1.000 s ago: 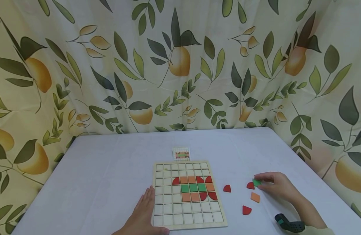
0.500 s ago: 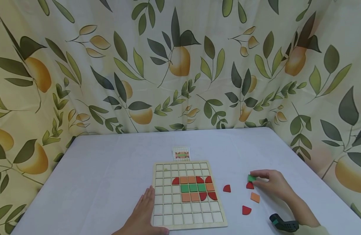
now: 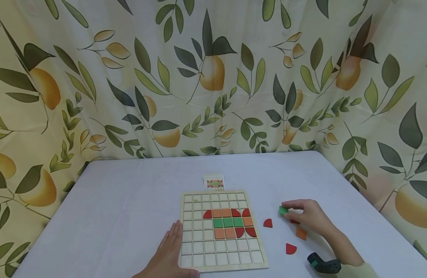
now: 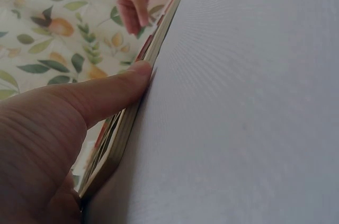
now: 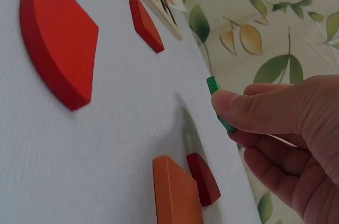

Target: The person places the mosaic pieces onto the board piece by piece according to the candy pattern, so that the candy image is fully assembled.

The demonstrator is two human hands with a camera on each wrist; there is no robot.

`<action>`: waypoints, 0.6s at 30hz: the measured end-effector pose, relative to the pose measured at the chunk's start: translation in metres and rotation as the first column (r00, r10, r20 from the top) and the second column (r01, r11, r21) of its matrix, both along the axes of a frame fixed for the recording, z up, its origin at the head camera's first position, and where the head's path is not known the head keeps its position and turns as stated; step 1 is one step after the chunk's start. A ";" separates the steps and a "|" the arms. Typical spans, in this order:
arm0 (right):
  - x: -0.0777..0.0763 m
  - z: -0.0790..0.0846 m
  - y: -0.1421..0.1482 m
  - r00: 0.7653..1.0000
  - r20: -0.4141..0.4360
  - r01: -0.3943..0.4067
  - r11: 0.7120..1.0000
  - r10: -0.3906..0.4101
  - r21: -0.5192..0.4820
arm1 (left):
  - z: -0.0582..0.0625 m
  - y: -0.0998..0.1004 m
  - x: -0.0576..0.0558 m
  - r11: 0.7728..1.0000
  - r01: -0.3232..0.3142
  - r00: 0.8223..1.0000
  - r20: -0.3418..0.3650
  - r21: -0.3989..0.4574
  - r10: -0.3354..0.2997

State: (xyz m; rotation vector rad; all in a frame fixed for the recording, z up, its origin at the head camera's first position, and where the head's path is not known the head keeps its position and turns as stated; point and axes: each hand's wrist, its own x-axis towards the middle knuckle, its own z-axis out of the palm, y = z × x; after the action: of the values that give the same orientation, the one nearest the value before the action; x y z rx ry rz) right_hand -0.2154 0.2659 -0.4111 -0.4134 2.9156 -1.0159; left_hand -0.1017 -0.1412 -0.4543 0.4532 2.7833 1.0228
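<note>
My right hand point(image 3: 310, 216) pinches a green square tile point(image 3: 283, 210) between thumb and fingers, lifted above the table right of the board. The same green tile point(image 5: 221, 102) shows edge-on in the right wrist view. Along the left side of the wooden grid board point(image 3: 225, 267) lies my left hand point(image 3: 164, 251), fingers straight, thumb against the near edge. The left thumb point(image 4: 114, 94) presses that edge in the left wrist view. Several red quarter-round, orange square and green square tiles point(image 3: 228, 222) fill cells in the board's middle and right.
Loose on the table point(image 3: 130, 200) are red quarter-round tiles point(image 3: 267, 223) and an orange square tile point(image 3: 301, 234), one red piece partly behind the right hand. A small pattern card point(image 3: 214, 182) lies beyond the board. A patterned curtain point(image 3: 213, 96) hangs behind.
My right hand has moved left toward the board with the green tile, passing over a red tile. The left hand and board have stayed put.
</note>
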 end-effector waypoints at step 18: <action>-0.001 0.004 -0.039 0.997 -0.047 -0.071 0.997 0.069 -0.035 | -0.002 -0.001 -0.001 1.000 -0.001 1.000 -0.010 0.000 0.001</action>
State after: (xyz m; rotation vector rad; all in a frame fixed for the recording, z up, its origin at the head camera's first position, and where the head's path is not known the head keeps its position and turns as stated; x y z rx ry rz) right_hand -0.2164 0.2268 -0.4072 -0.5431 2.9035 -1.0656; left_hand -0.1028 -0.1417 -0.4568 0.4583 2.7929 1.0229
